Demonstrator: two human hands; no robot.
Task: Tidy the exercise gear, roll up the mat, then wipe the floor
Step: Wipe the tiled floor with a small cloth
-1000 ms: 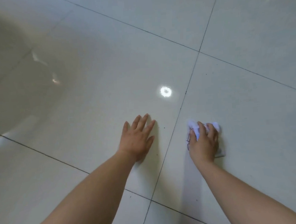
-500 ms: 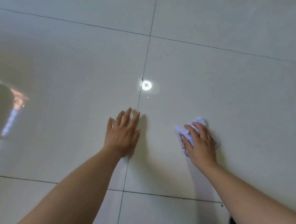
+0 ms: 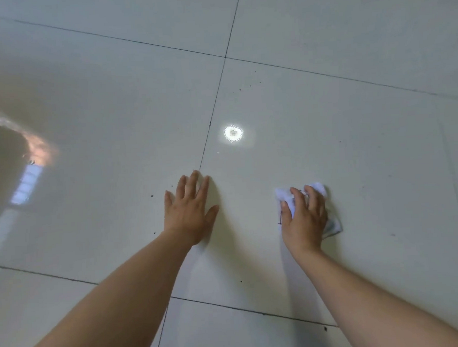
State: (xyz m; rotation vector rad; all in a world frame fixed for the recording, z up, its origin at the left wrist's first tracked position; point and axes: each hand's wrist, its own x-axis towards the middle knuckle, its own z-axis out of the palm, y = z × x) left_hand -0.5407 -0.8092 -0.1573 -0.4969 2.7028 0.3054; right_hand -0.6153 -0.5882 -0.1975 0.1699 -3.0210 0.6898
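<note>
Head view: I see no gear or mat, so wiping seems the last step. My right hand point(image 3: 304, 217) presses a crumpled white cloth point(image 3: 285, 195) onto the tiled floor point(image 3: 354, 138); my left hand point(image 3: 188, 213) lies flat, empty. Dark specks point(image 3: 249, 86) remain ahead.

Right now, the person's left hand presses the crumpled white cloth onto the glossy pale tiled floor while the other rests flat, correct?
Not quite: the head view shows the right hand pressing the crumpled white cloth onto the glossy pale tiled floor; the left hand rests flat.
</note>
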